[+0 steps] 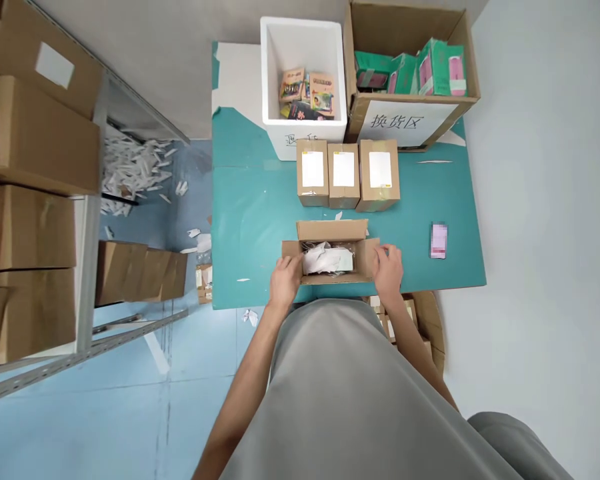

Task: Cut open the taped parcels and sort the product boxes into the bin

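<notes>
An opened cardboard box (333, 231) stands at the table's near edge, with its far flap and both side flaps folded out. Inside it lie crumpled white paper (325, 259) and some clear plastic wrapping. At the left end, my left hand (285, 280) is closed on the box's left flap; its fingertips are partly hidden. On the opposite end, my right hand (389, 270) pinches the outer edge of the right flap. Just beyond stand three closed cardboard boxes with white labels: a left one (313, 190), a middle one (344, 190) and a right one (379, 195).
A white foam bin (267, 80) with small colourful packs and a large carton (410, 107) with green boxes stand at the table's back. A phone (438, 241) lies right on the green table (250, 220). Shelves (83, 280) with cartons line the left; a carton (437, 333) is below right.
</notes>
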{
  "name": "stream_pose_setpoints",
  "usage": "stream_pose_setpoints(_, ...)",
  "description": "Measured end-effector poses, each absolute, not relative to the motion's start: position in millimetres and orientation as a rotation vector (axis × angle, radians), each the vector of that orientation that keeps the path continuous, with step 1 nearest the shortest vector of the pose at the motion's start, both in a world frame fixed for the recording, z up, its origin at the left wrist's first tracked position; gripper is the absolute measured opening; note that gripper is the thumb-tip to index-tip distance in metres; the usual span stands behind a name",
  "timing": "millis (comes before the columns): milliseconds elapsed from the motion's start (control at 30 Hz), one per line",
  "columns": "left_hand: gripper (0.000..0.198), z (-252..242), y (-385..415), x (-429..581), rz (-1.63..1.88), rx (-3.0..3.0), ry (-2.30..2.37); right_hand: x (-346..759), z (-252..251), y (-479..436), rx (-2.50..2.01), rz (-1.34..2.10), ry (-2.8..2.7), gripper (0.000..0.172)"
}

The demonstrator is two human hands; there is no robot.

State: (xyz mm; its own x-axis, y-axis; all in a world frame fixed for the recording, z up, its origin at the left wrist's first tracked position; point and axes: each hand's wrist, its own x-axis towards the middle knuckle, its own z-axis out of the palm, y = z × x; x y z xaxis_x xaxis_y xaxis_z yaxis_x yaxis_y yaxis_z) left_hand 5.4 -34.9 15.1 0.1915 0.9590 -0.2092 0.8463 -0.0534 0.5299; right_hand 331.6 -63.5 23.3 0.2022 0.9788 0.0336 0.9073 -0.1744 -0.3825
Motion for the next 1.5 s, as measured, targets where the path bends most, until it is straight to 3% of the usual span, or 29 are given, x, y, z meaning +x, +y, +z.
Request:
stream_pose_setpoints(67, 0.056, 15.5, -28.9, 10.6, 0.145, 1.942, 1.583, 337.9, 17.7, -63.7, -2.216, 0.305, -1.817, 0.040)
stream_pose_setpoints(233, 0.097, 17.3, -19.7, 34.0, -0.098, 2.118, 1.507, 328.8, 14.6, -59.5, -2.235, 0.546, -2.083, 0.047)
stream_pose_setpoints(400, 0.112, 13.1, -3.1, 70.3, -0.365, 2.137, 1.519, 299.7, 21.2, -40.1, -2.193, 0.895, -2.299, 0.045)
stream_pose_setpoints(467, 0.114, 9.4, 4.1, 83.1, -0.476, 2.070, 1.537, 285.8, 21.0, -28.3, -2.243, 1.026, -2.336, 0.059)
stream_pose_setpoints(567, 0.094, 3.6, 9.3, 93.9, -0.558, 1.984, 1.555, 266.2, 17.3, -12.3, -2.301, 1.137, -2.349, 0.089)
stream_pose_setpoints(667, 0.064, 0.4, 7.7, 94.5, -0.520, 1.985, 1.542, 251.0, 13.1, -5.1, -2.284, 1.168, -2.368, 0.097)
stream_pose_setpoints(867, 0.044, 1.2, 5.4, 88.3, -0.384, 1.960, 1.502, 233.1, 10.6, -11.2, -2.198, 1.178, -2.406, 0.087)
stream_pose_setpoints(1100, 0.042, 8.0, 4.9, 83.2, -0.183, 1.903, 1.471, 236.3, 17.5, -8.1, -2.190, 1.179, -2.338, 0.047)
stream_pose_setpoints(1300, 0.036, 28.4, -1.3, 64.1, 0.233, 1.725, 1.497, 237.7, 39.5, -18.6, -2.013, 1.128, -2.058, 0.044)
stream_pose_setpoints(1500, 0.031, 57.9, -16.6, 33.6, 0.802, 1.324, 1.499, 206.6, 84.2, -24.9, -1.782, 0.947, -1.910, 0.055)
